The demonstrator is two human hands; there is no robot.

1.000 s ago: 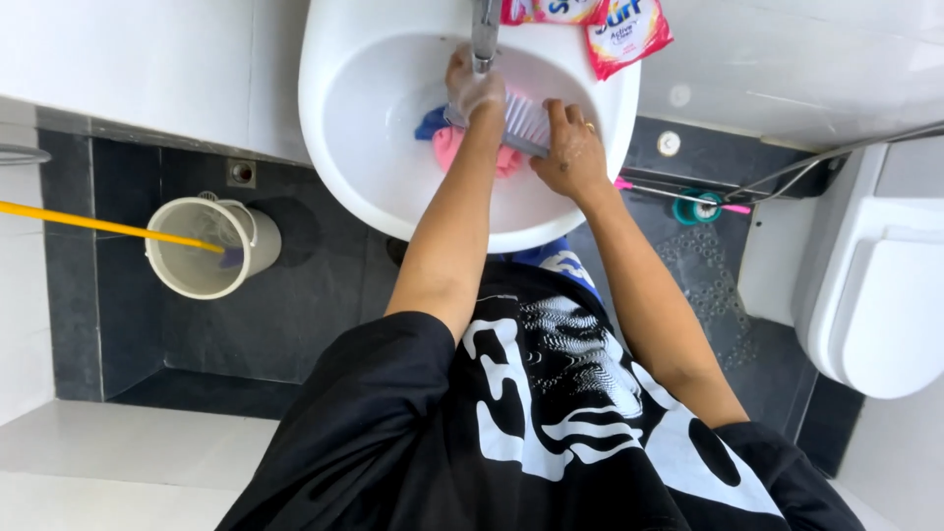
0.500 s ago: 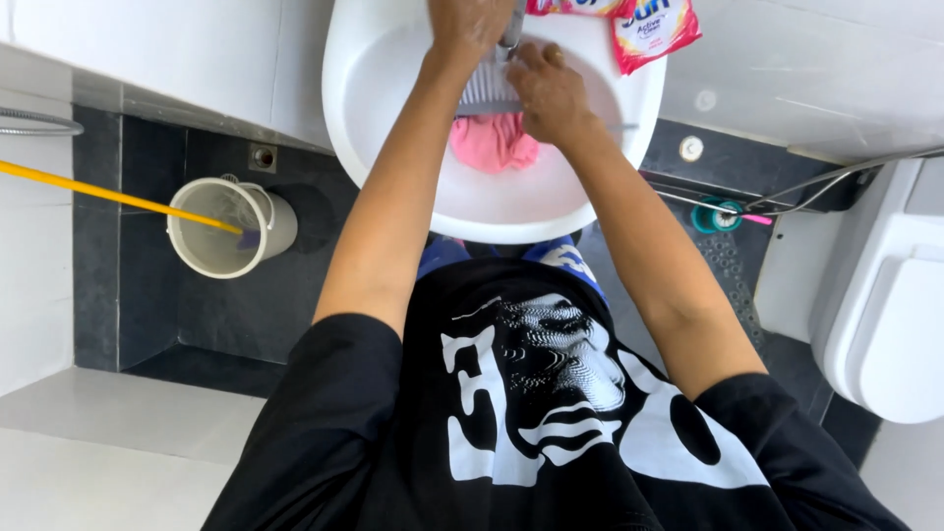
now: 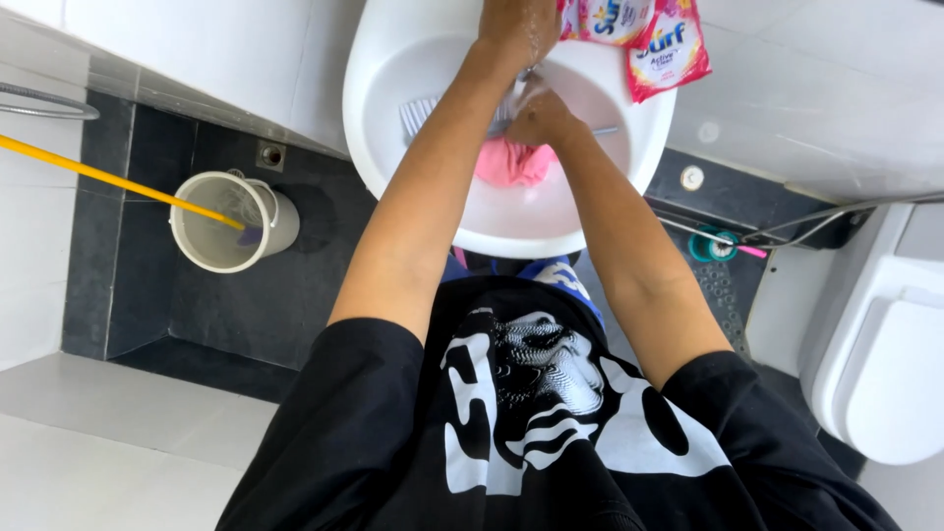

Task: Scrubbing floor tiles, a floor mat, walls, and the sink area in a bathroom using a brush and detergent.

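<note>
Centrally, pink cloth (image 3: 511,162) directly below right hand (image 3: 539,116), grip indeterminate, left hand (image 3: 516,28) closure unclear, white basin (image 3: 393,147), dark tiled floor (image 3: 246,305).

Sink layout, seen from above.
Cloth (image 3: 511,162) and brush (image 3: 423,113) in basin (image 3: 393,59); sachets (image 3: 654,39) on rim, right; bucket (image 3: 231,221) on floor, left; toilet (image 3: 885,364) far right.

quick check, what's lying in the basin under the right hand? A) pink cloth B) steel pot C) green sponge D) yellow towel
A: a pink cloth lies bunched in the white basin, just below the right hand.
</note>
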